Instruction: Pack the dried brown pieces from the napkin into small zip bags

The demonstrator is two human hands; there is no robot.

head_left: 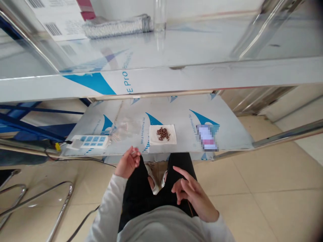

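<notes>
My left hand (128,163) is just in front of the lower shelf's near edge, above my left thigh. Its fingers are curled in with the thumb close to them; whatever is between the fingertips is too small to make out. Over my right thigh, my right hand (190,191) has its index finger stretched out and the others loosely bent, with nothing in it. A small heap of brown pellet-like pieces (163,133) lies on a white square of paper or tissue (172,138) on the shelf, beyond and between both hands. A crumpled clear plastic bag (127,129) lies beyond my left hand.
A white power strip (77,144) with a cable is at the shelf's left, a phone (208,137) with a blurred screen at its right. The upper metal shelf (202,47) bears a rolled grey cloth (116,27), a clear container (159,15) and a labelled box (58,18). Chair legs (60,208) stand left.
</notes>
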